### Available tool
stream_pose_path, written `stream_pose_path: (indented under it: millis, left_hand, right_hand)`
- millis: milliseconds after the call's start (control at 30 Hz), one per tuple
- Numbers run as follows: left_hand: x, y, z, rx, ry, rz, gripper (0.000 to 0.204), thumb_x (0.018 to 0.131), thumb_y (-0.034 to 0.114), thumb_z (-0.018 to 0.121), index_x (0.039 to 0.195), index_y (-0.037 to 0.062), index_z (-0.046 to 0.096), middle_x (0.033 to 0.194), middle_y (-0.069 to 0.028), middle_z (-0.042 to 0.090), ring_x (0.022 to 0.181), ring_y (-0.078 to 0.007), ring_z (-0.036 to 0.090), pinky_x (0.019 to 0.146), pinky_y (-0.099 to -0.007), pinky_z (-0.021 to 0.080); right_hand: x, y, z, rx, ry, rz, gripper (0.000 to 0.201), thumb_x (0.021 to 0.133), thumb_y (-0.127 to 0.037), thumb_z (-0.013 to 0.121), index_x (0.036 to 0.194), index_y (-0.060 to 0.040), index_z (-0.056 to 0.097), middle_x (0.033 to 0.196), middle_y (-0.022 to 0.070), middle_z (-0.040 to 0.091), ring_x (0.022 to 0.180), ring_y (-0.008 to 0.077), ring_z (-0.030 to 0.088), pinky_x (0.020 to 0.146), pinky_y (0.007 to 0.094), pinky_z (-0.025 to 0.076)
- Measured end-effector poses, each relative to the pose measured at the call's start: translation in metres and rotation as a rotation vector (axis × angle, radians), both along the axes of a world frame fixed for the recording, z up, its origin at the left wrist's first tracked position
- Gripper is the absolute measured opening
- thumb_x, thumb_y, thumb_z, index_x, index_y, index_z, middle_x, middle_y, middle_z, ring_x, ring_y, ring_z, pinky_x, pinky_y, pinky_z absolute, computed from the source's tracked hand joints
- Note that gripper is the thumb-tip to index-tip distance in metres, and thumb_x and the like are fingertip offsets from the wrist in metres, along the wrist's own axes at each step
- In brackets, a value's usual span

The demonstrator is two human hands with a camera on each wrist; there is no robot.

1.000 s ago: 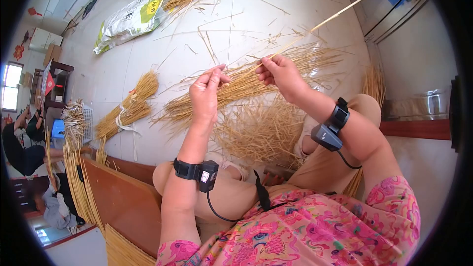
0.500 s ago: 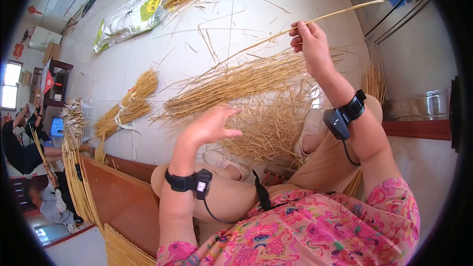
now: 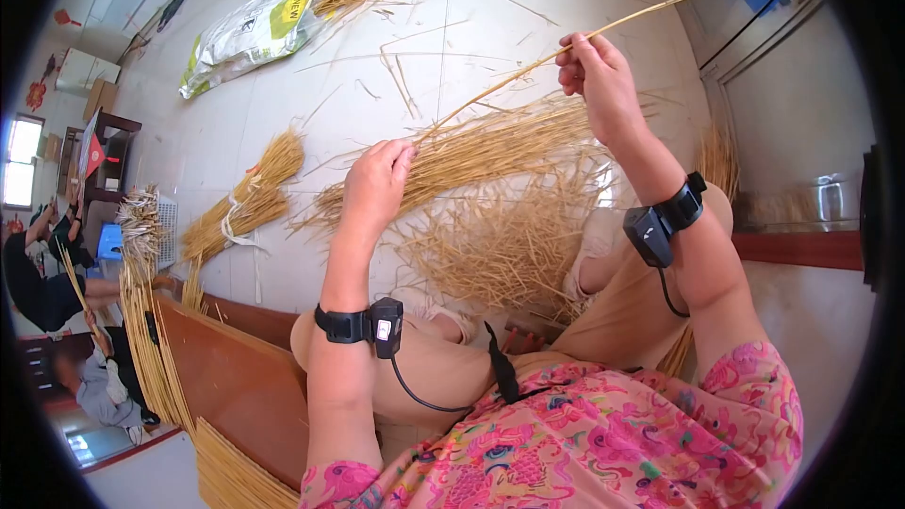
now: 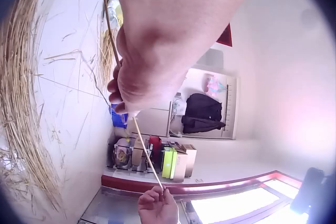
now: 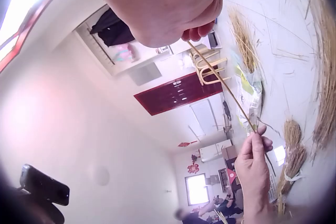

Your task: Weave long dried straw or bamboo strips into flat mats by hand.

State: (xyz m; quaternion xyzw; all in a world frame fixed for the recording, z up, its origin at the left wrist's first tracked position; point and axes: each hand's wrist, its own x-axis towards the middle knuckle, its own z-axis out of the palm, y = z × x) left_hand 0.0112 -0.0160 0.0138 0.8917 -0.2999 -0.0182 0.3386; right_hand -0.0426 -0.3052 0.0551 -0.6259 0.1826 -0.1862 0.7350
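Note:
A long, thin straw stalk (image 3: 500, 88) is stretched slantwise between both hands. Its lower end is pinched by the left hand (image 3: 370, 184), thumb against fingers. Farther up, the right hand (image 3: 603, 85) grips the same stalk between thumb and fingertips, and the tip runs on past it to the upper right. In the right wrist view, the left hand (image 5: 253, 169) shows its thumb and forefinger on the stalk (image 5: 223, 79). Below the stalk, a spread of long straw (image 3: 490, 151) lies on the floor, with a heap of short straw scraps (image 3: 509, 250) nearer the feet.
A tied straw bundle (image 3: 269, 165) lies to the left. Behind it is a printed plastic bag (image 3: 255, 42) with straw sticking out. A brown board (image 3: 236, 368) stands by the left knee, near stacked stalks (image 3: 236, 471). Other people (image 3: 104, 382) sit far left.
The right hand has moved up and right along with the stalk. The left hand, spread and apart from the stalk half a second ago, has come up and now pinches its lower end.

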Motion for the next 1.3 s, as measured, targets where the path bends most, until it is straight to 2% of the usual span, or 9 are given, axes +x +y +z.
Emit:
stream_pose_path:
  millis: [100,300,400,700,800,933,1033,1167,1300]
  left_hand:
    - [-0.009,-0.011,0.005,-0.086,-0.060,0.023,0.016,0.085,0.015,0.060,0.093,0.0010,0.065,0.079,-0.0122,0.063,0.070,-0.0232,0.061,0.065,-0.0312,0.048]
    - [-0.015,-0.021,-0.007,-0.484,0.583,0.126,0.016,0.086,0.009,0.062,0.095,-0.0026,0.066,0.085,-0.0082,0.067,0.078,-0.0109,0.061,0.071,-0.0234,0.048]
    - [-0.014,-0.018,-0.005,-0.588,0.723,0.137,0.019,0.087,0.013,0.061,0.097,-0.0029,0.064,0.090,-0.0095,0.067,0.078,-0.0100,0.060,0.071,-0.0228,0.047]
    - [0.029,0.036,0.008,-0.944,0.467,0.564,0.011,0.087,0.008,0.057,0.094,-0.0003,0.061,0.067,-0.0016,0.057,0.063,-0.0079,0.052,0.067,-0.0215,0.045]
    - [0.030,0.058,0.024,-0.668,0.530,0.220,0.013,0.086,0.008,0.058,0.094,-0.0004,0.063,0.069,-0.0019,0.059,0.065,-0.0071,0.053,0.065,-0.0215,0.045]
    - [-0.018,0.015,0.039,0.008,0.769,-0.242,0.021,0.082,0.016,0.065,0.097,0.0015,0.066,0.077,-0.0054,0.064,0.069,-0.0135,0.058,0.066,-0.0268,0.047]
    - [-0.034,-0.004,0.014,0.194,0.209,-0.338,0.015,0.077,0.015,0.069,0.086,0.0023,0.067,0.086,-0.0084,0.064,0.077,-0.0196,0.059,0.068,-0.0295,0.048]
    - [-0.028,-0.021,0.015,-0.140,-0.196,-0.029,0.028,0.078,0.015,0.067,0.102,0.0019,0.060,0.076,-0.0095,0.057,0.077,-0.0219,0.059,0.070,-0.0324,0.047]
    - [-0.032,-0.036,0.011,-0.230,-0.085,-0.060,0.024,0.085,0.015,0.060,0.106,0.0039,0.054,0.075,-0.0109,0.057,0.073,-0.0223,0.059,0.066,-0.0344,0.046]
  right_hand:
    - [-0.003,0.011,-0.003,0.028,0.034,0.070,0.023,0.095,-0.020,0.047,0.094,0.0013,0.055,0.078,0.0052,0.057,0.061,0.0086,0.051,0.054,0.0223,0.043]
    - [-0.005,0.021,-0.011,0.021,0.034,0.178,0.023,0.097,-0.020,0.044,0.094,0.0009,0.054,0.079,0.0056,0.058,0.063,0.0096,0.052,0.056,0.0237,0.045]
    - [-0.006,0.020,-0.007,0.088,0.021,0.191,0.023,0.097,-0.019,0.043,0.094,0.0005,0.054,0.080,0.0059,0.058,0.063,0.0100,0.053,0.056,0.0242,0.045]
    - [-0.001,-0.012,-0.006,0.035,0.132,-0.083,0.019,0.096,-0.020,0.044,0.093,-0.0029,0.053,0.079,0.0037,0.056,0.062,0.0092,0.051,0.055,0.0229,0.042]
    - [0.000,-0.018,-0.001,-0.018,0.091,-0.123,0.020,0.096,-0.018,0.043,0.095,-0.0014,0.054,0.079,0.0045,0.058,0.060,0.0088,0.051,0.051,0.0237,0.042]
    - [0.001,-0.014,-0.005,-0.036,0.080,-0.079,0.019,0.096,-0.020,0.046,0.096,-0.0032,0.055,0.080,0.0033,0.057,0.062,0.0079,0.050,0.055,0.0215,0.041]
    - [-0.001,0.005,-0.012,-0.043,0.104,0.044,0.021,0.096,-0.021,0.046,0.096,-0.0026,0.056,0.081,0.0026,0.057,0.062,0.0071,0.050,0.056,0.0203,0.041]
    - [-0.012,0.040,-0.027,0.056,0.091,0.281,0.020,0.094,-0.017,0.050,0.101,-0.0013,0.061,0.081,0.0018,0.060,0.064,0.0065,0.051,0.056,0.0204,0.044]
    - [-0.023,0.064,-0.030,0.114,0.149,0.497,0.022,0.094,-0.016,0.051,0.108,-0.0021,0.061,0.080,-0.0001,0.059,0.065,0.0057,0.052,0.058,0.0196,0.045]
